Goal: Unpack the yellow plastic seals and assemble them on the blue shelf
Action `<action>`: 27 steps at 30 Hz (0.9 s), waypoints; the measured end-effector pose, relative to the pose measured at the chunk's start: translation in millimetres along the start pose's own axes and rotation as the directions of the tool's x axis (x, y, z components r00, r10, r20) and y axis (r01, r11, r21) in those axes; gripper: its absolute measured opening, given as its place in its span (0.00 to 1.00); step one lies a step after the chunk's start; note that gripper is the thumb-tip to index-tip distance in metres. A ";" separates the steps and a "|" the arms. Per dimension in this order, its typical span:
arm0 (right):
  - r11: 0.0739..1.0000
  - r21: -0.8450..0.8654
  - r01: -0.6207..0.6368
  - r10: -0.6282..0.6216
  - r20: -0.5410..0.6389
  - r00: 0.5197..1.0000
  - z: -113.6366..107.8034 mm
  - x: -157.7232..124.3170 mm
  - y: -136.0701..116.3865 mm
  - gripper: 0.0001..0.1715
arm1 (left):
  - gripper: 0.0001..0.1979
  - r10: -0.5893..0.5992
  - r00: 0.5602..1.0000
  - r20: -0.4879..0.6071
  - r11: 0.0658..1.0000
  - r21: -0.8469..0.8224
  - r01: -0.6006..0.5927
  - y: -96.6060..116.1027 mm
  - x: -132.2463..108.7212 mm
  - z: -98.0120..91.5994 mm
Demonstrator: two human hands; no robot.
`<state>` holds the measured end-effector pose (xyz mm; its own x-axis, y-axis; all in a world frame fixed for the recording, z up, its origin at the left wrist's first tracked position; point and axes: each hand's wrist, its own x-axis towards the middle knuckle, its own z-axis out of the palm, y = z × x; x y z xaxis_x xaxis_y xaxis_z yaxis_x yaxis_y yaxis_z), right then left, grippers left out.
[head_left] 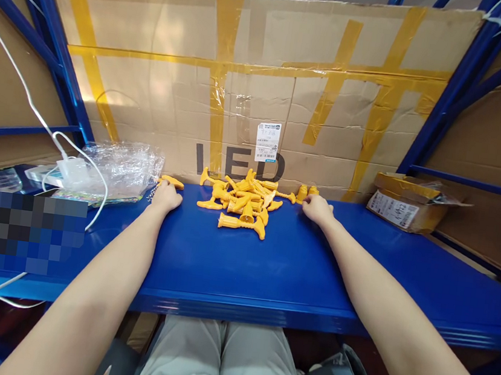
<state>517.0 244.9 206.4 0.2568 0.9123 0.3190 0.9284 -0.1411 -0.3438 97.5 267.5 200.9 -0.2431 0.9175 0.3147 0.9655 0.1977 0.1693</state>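
Note:
A loose heap of yellow hammer-shaped plastic pieces (249, 198) lies at the back middle of the blue shelf. The nearest piece (239, 224) has a ribbed round grip and a curved head. My left hand (167, 197) is at the heap's left, fingers curled down and mostly hidden. Just behind it lies another yellow piece (173, 182), and small shiny metal bits (152, 192) lie by its fingers. My right hand (318, 209) rests with bent fingers in front of two upright yellow cup-shaped pieces (302, 194). Whether its fingertips grip one is hidden.
A large taped cardboard sheet (169, 104) stands along the back. At left lie clear plastic wrap (121, 162) and a white cable (101, 193). An opened small carton (406, 203) sits at right. Blue metal posts (464, 86) frame both sides.

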 end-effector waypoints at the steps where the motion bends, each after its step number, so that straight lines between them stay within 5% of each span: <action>1: 0.998 0.022 0.051 -0.051 0.008 0.999 0.4 -1.9 -6.0 0.18 | 0.27 0.008 1.000 0.014 1.000 0.013 -0.008 0.5 0.9 0.3; 6: 0.942 0.116 0.316 -0.323 0.048 0.945 5.8 -11.2 -32.0 0.17 | 0.29 0.023 0.998 0.055 0.996 0.079 -0.027 5.6 5.1 4.4; 13: 0.803 0.237 0.548 -0.546 -0.076 0.834 -3.6 -33.2 -60.4 0.08 | 0.33 0.007 0.995 0.097 1.000 0.011 -0.009 11.6 5.4 7.6; 19: 0.610 0.391 0.689 -0.759 0.036 0.650 -14.9 -61.6 -84.6 0.08 | 0.35 -0.074 0.990 0.119 0.997 -0.005 0.075 10.7 -1.5 3.3; 24: 0.485 0.309 0.818 -0.857 -0.017 0.514 -16.2 -78.7 -98.7 0.12 | 0.35 -0.092 0.987 0.131 0.995 -0.013 0.095 11.1 -5.0 1.1; 27: 0.442 0.277 0.853 -0.893 0.047 0.448 -15.2 -90.0 -106.4 0.19 | 0.34 -0.087 0.988 0.129 0.996 -0.013 0.089 11.7 -5.6 0.4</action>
<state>399.2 172.0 227.7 -0.7266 0.5525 0.4085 0.5552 0.8223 -0.1248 110.2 264.8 200.8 -0.3118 0.9338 0.1754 0.9387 0.2742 0.2090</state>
